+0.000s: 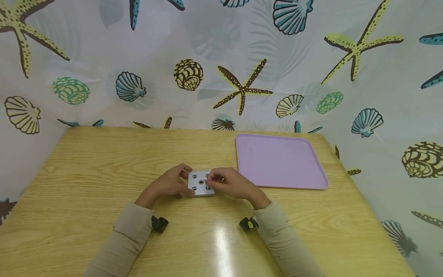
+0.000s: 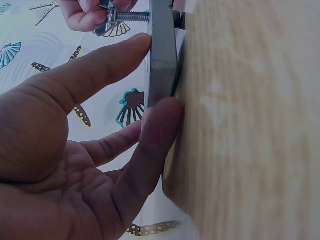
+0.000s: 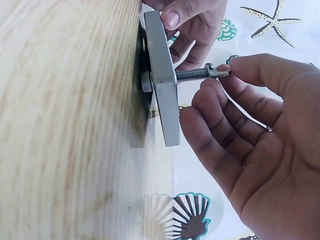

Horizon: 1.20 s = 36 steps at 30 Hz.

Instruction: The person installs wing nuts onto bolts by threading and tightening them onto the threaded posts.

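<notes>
A square metal plate (image 1: 198, 186) with several holes lies over the middle of the table. My left hand (image 1: 171, 181) grips it at its left side, the thumb near the front corner and fingers at the back. A wing screw (image 3: 192, 75) passes through the plate, its threaded shank standing up from the top face. The fingers of my right hand (image 1: 232, 182) pinch its winged head. In the left wrist view, the shank (image 2: 132, 16) shows between head and plate. Below the plate, the screw's lower end (image 3: 146, 81) sticks out toward the tabletop.
A lilac tray (image 1: 282, 161) lies flat at the back right of the wood-grain table (image 1: 104, 165). Behind and beside the table hangs a white cloth (image 1: 155, 46) printed with shells and starfish. Small black cameras (image 1: 160, 224) are worn at both wrists.
</notes>
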Each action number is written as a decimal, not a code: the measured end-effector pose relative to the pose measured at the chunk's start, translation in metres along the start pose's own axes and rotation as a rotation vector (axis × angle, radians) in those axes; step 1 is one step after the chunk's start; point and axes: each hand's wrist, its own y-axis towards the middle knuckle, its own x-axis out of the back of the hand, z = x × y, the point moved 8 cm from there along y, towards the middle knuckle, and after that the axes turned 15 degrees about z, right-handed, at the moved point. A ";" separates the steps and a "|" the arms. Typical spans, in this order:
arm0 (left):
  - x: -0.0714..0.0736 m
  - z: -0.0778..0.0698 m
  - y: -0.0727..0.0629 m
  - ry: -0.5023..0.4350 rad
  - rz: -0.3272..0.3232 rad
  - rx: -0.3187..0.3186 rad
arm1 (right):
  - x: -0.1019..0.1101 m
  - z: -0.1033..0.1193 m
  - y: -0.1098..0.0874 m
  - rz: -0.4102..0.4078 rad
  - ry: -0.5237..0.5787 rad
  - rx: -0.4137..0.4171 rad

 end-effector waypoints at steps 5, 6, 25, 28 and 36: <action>0.000 0.001 0.000 -0.007 0.000 0.007 | -0.001 -0.001 0.000 0.003 0.001 -0.007; 0.000 0.001 0.000 -0.009 0.000 0.008 | -0.001 -0.001 0.000 0.003 0.002 -0.007; -0.001 -0.004 -0.004 -0.006 -0.005 0.012 | 0.001 0.000 0.000 0.003 -0.009 0.000; -0.001 -0.004 -0.004 -0.005 -0.006 0.010 | 0.001 0.000 0.000 0.006 -0.003 0.011; -0.001 -0.004 -0.004 -0.003 -0.005 0.005 | 0.000 0.001 0.001 0.004 -0.020 0.023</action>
